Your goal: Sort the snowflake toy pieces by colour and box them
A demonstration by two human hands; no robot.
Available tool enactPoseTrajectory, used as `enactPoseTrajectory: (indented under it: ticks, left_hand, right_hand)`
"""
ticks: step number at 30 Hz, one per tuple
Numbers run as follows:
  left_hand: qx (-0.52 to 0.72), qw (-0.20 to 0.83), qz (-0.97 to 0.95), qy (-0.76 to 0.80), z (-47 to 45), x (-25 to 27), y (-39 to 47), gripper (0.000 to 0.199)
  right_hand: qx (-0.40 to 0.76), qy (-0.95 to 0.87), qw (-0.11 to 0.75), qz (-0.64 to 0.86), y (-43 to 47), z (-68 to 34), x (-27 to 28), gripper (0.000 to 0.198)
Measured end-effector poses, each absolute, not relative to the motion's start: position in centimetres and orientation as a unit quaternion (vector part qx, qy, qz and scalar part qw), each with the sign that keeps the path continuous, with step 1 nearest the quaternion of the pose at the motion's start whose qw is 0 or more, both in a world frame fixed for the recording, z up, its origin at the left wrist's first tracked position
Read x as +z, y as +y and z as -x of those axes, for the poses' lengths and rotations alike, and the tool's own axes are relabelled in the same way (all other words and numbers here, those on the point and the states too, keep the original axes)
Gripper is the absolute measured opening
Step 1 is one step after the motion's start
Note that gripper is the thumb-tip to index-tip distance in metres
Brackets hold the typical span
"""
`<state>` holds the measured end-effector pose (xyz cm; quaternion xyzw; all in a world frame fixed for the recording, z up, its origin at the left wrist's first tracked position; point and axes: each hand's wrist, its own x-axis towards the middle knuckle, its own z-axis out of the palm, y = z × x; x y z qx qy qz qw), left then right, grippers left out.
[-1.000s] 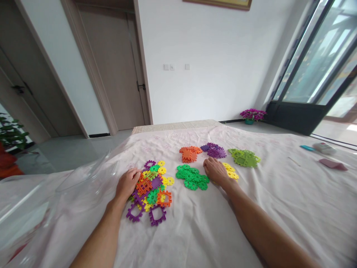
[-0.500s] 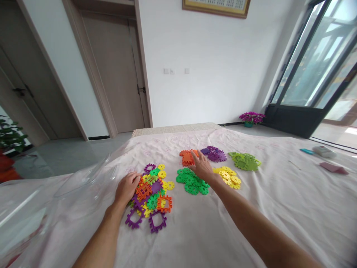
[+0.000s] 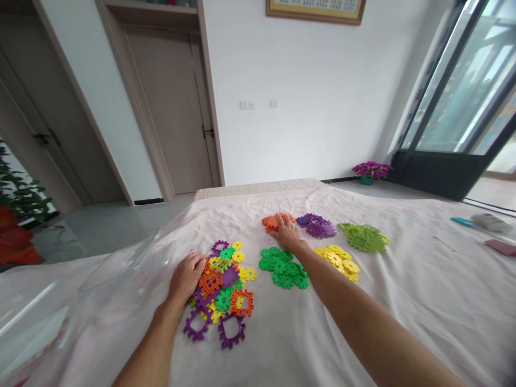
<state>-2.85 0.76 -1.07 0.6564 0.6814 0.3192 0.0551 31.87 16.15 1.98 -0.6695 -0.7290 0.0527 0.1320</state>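
Over the left edge of a mixed pile of plastic building pieces [image 3: 224, 276] rests my left hand [image 3: 187, 276], fingers loosely bent and lying against it, gripping nothing I can see. That pile mixes purple, orange, green and yellow pieces, some square frames and some notched discs. My right hand [image 3: 287, 234] reaches forward with its fingers spread on the orange pieces [image 3: 271, 222], partly hiding them. Just right of it is a heap of purple pieces [image 3: 318, 226]. Green notched discs [image 3: 282, 266] lie nearer, below the right wrist, and yellow discs [image 3: 337, 262] are beside the forearm.
Light green pieces [image 3: 365, 237] form a heap at the right. A clear plastic bag or cover [image 3: 121, 269] lies at the left on the pale cloth [image 3: 278, 344]. Toward the right edge are a blue item [image 3: 462, 221], a white packet [image 3: 491, 222] and a pink item [image 3: 501, 246].
My right hand has come down onto the orange pieces, its fingers now on them. My left hand stays at the mixed pile. The view has shifted slightly.
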Motion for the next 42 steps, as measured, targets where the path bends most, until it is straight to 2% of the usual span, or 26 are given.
enactPoseTrajectory:
  ticks: [3, 9, 12, 16, 21, 28, 35, 39, 42]
  left_hand:
    - [0.316, 0.057, -0.655, 0.684, 2.9, -1.1, 0.8, 0.04]
    - [0.312, 0.062, -0.653, 0.688, 2.8, -1.0, 0.8, 0.042]
    - [0.314, 0.058, -0.653, 0.687, 2.7, -0.8, 0.6, 0.042]
    - [0.312, 0.056, -0.653, 0.687, 2.6, -0.8, 0.5, 0.042]
    - [0.313, 0.054, -0.654, 0.687, 2.5, -0.8, 0.5, 0.042]
    - [0.318, 0.055, -0.652, 0.686, 2.5, -0.7, 0.4, 0.039]
    - [0.301, 0.054, -0.655, 0.691, 2.7, -0.9, 0.7, 0.042]
    - [0.299, 0.054, -0.655, 0.692, 2.6, -0.8, 0.7, 0.042]
    - [0.304, 0.053, -0.653, 0.692, 2.5, -0.7, 0.5, 0.042]
  right_hand:
    - [0.074, -0.727, 0.139, 0.668, 15.9, -31.9, 3.0, 0.088]
    - [0.093, -0.758, 0.234, 0.602, 9.2, -33.3, 3.4, 0.077]
    - [0.053, -0.815, 0.203, 0.539, 3.8, -34.3, 2.3, 0.082]
    - [0.028, -0.826, 0.138, 0.546, -0.7, -35.0, 1.2, 0.092]
    - [0.038, -0.817, 0.125, 0.561, 0.4, -33.2, 1.4, 0.088]
    - [0.022, -0.811, 0.175, 0.558, 3.8, -30.8, 1.8, 0.063]
    - [0.019, -0.793, 0.2, 0.576, 4.8, -30.8, 2.0, 0.065]
    - [-0.013, -0.837, 0.216, 0.503, 4.0, -30.7, 2.5, 0.055]
    - [-0.015, -0.893, 0.187, 0.408, 3.9, -30.5, 2.7, 0.042]
